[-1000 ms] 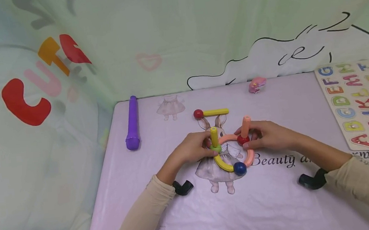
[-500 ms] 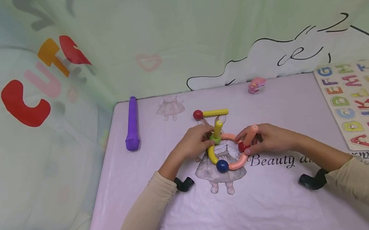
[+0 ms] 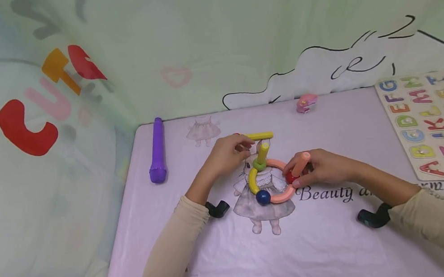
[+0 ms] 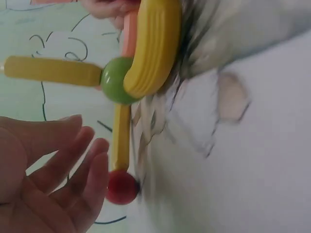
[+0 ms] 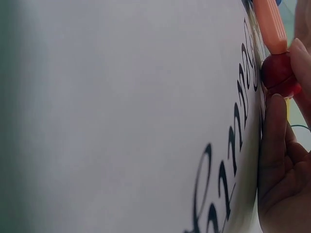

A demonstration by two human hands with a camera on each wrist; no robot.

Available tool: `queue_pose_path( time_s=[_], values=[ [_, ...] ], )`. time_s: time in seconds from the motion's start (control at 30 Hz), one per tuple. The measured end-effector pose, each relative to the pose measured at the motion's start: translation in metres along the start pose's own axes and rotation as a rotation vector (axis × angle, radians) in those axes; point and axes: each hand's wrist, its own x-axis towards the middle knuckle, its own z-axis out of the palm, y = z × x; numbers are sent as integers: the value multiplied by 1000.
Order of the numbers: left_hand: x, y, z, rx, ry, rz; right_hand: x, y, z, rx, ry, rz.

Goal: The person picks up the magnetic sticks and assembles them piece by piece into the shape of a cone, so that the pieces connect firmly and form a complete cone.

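A ring of curved yellow and orange rods joined by balls lies on the table, with a blue ball [image 3: 263, 197] at its front. On its left a green ball [image 4: 118, 80] carries an upright yellow rod [image 3: 263, 153]. Its right side has a red ball [image 5: 280, 74] with an upright orange rod [image 3: 301, 164]. My right hand [image 3: 322, 167] pinches this red ball between thumb and fingers. Off the ring, my left hand [image 3: 228, 154] has its fingers loosely bent around nothing. Just beyond it lies a straight yellow rod [image 3: 260, 136] with another red ball [image 4: 122, 187] on its end.
A purple toy microphone [image 3: 158, 152] lies at the table's left. Toward the back is a small pink object [image 3: 306, 102]. A wooden alphabet board [image 3: 418, 136] occupies the right side. Black curved pieces [image 3: 218, 209] sit by each forearm. A printed curtain hangs behind.
The ring turned, its blue ball shifting left and the orange rod tilting right. My left hand then let go of the green ball and moved back toward the loose rod. My right hand keeps its hold.
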Motion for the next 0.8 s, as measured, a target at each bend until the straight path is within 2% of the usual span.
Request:
queue_pose_path(
  time_s=[0.17,0.37,0.53,0.7,0.8],
  values=[
    [11,-3,-14,24,113,34,0,0,1,-4,5,18],
    [24,-10,-17,46,136,29,0,-1,0,8,9,34],
    [36,-18,-11,103,98,1,-2,-2,0,3,13,25],
    [45,-26,-3,139,-24,-26,-2,0,1,8,23,39],
    [49,-28,1,213,-83,-18,-1,0,2,12,24,53]
  ],
)
